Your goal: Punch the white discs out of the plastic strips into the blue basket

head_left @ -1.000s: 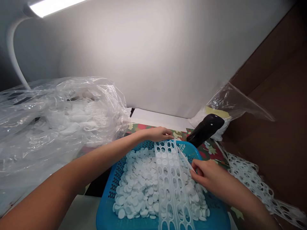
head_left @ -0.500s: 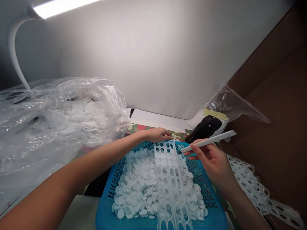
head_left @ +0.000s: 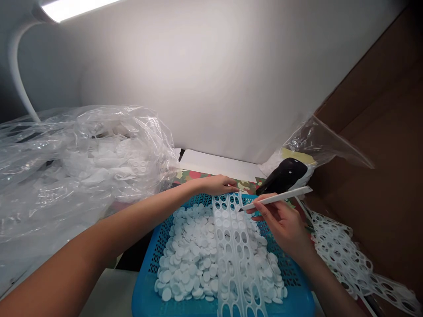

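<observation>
Your left hand (head_left: 220, 185) was nearly closed, thumb and fingers together on the far end of a translucent white plastic strip with rows of round holes (head_left: 234, 241). The strip lay lengthwise across a blue perforated plastic basket (head_left: 144, 268), above a heap of small white round discs (head_left: 187, 259). Discs sat in some holes toward the strip's far end; holes nearer you showed the heap through them. Your right hand (head_left: 287, 224) was partly curled, gripping a slim white pen-like tool with a dark tip (head_left: 286, 194). Its tip stood at the strip's right side, near the filled rows; contact could not be told. A black rounded object (head_left: 284, 174) was behind that hand. To the right lay a pile of white perforated plastic strips (head_left: 342, 252); to the left, a clear crumpled plastic bag (head_left: 49, 180).
</observation>
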A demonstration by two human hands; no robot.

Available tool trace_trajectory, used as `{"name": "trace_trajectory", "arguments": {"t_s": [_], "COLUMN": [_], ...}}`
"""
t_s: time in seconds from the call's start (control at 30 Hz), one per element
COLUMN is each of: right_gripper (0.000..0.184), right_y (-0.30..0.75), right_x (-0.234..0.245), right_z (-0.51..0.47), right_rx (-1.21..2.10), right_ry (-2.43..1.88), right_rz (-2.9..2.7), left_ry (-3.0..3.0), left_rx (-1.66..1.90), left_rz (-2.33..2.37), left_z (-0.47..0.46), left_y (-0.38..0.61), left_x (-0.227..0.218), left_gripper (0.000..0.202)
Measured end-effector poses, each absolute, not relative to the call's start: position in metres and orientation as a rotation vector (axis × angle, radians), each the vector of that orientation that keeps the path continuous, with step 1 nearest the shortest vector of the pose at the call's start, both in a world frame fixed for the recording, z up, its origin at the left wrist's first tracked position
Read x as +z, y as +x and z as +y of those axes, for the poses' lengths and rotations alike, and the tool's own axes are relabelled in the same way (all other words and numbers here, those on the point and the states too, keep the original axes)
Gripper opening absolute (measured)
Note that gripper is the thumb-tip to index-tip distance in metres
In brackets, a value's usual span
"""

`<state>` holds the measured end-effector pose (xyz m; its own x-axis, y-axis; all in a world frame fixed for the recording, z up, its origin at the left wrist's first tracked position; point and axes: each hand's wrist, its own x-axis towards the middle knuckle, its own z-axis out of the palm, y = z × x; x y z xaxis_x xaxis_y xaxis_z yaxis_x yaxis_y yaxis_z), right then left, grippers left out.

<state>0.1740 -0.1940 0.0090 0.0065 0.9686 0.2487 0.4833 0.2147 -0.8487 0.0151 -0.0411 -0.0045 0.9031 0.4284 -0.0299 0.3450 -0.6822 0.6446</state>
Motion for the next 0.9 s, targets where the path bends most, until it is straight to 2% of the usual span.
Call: {"name": "trace_trajectory", "arguments": {"t_s": [0.23,0.4,0.63,0.8,0.9], "right_gripper": [0.016,0.016,0.015,0.015,0.021], "right_y": [0.176,0.174,0.173,0.179,0.191], "right_x": [0.006,0.006,0.003,0.015,0.018], "right_z": [-0.191,-0.187,-0.187,-0.202,-0.212], "right_rx": [0.472,0.457,0.428,0.496,0.199], "right_ry": [-1.446,-1.397,-1.467,-1.340,-1.218], "right_rz": [-2.032,-2.189,-2.124,-1.839,-1.837], "left_ry": [2.375,2.393,2.387,2.374,2.374], "left_rx": [0.176,0.184,0.186,0.184,0.169], "left_rz": [0.548,0.532,0.531,0.524,0.516], "left_z": [-0.042,-0.042,-0.042,-0.042,-0.041], "left_y": [0.014,0.014,0.014,0.014,0.014], "left_x": [-0.004,-0.005,-0.006,-0.004,-0.004], "left_gripper": [0.031,0.032,0.032,0.031,0.030]}}
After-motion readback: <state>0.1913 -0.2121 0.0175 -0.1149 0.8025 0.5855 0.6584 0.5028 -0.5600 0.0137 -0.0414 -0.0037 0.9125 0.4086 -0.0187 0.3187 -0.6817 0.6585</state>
